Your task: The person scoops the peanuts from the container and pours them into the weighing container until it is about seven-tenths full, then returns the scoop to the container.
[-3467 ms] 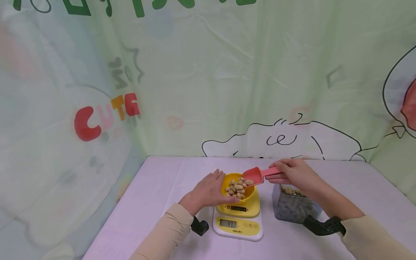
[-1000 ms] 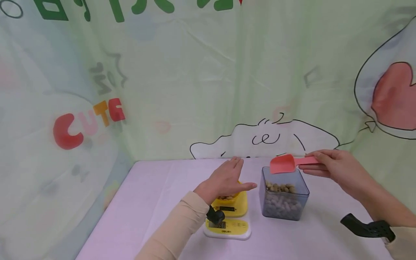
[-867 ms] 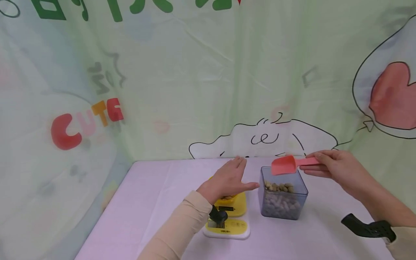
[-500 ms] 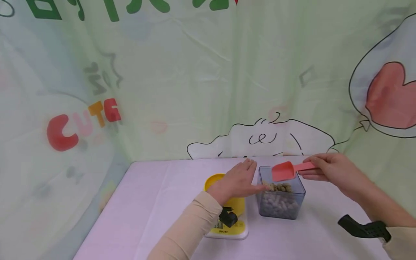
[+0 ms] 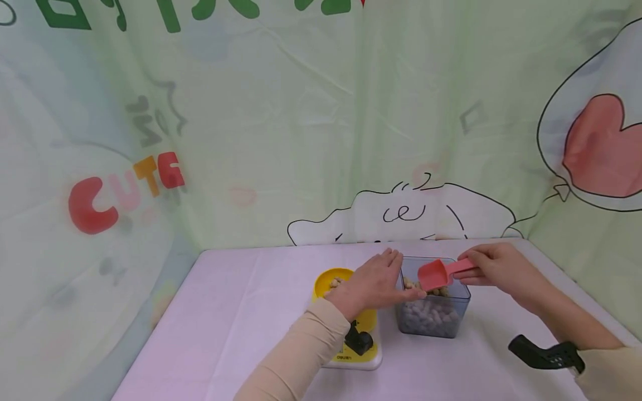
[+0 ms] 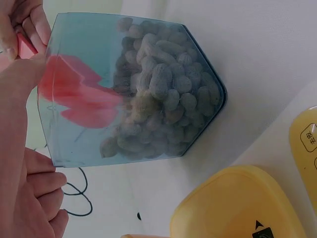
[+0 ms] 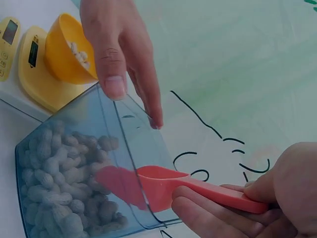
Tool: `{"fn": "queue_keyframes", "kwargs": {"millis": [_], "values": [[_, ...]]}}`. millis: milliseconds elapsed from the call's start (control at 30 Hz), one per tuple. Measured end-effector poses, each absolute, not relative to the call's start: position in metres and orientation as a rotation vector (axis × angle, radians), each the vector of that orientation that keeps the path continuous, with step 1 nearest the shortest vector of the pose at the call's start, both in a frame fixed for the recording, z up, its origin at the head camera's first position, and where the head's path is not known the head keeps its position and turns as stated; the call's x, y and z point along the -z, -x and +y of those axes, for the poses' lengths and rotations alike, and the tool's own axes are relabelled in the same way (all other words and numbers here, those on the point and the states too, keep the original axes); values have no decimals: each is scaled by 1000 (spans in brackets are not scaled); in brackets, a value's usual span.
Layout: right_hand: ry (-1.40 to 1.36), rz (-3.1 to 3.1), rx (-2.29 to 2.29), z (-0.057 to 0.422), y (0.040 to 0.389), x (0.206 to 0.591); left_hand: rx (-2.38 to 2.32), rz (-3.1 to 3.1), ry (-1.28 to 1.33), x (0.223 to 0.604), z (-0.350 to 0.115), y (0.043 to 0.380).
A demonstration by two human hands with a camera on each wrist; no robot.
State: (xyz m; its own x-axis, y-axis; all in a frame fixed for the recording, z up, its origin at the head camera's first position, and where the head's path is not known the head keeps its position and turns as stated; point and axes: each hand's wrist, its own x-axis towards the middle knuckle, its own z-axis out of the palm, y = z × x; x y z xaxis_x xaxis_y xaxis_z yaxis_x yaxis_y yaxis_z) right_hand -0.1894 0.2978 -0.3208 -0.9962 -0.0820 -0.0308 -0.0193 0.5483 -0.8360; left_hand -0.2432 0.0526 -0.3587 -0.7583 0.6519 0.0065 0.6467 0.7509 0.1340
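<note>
A clear bluish box (image 5: 457, 307) part filled with unshelled peanuts (image 7: 54, 171) stands on the table. My right hand (image 5: 501, 272) pinches the handle of a red plastic scoop (image 5: 432, 276). The scoop's head dips inside the box, tilted down, close to the peanuts; whether it touches them I cannot tell. Fingers fairly straight, my left hand (image 5: 373, 281) touches the box's left side, thumb along its near rim. Behind that wrist, a yellow bowl (image 7: 64, 52) with some peanuts sits on a yellow and white kitchen scale (image 5: 368, 365), whose display is largely hidden in the head view.
A pale lilac cloth covers the table (image 5: 241, 334). Printed curtains (image 5: 281, 139) hang at the back and sides. A black wrist camera (image 5: 546, 353) projects below the right wrist, and another black one (image 5: 358, 340) overhangs the scale.
My left hand has left the bowl and moved right to the box. The scoop has gone from the bowl to above the box, then down inside it.
</note>
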Motion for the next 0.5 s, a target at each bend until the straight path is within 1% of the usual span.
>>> {"fn": "queue_keyframes", "kwargs": {"millis": [500], "values": [[45, 2767, 1331, 280, 194, 328, -182, 2915, -1063, 357, 54, 243]]}}
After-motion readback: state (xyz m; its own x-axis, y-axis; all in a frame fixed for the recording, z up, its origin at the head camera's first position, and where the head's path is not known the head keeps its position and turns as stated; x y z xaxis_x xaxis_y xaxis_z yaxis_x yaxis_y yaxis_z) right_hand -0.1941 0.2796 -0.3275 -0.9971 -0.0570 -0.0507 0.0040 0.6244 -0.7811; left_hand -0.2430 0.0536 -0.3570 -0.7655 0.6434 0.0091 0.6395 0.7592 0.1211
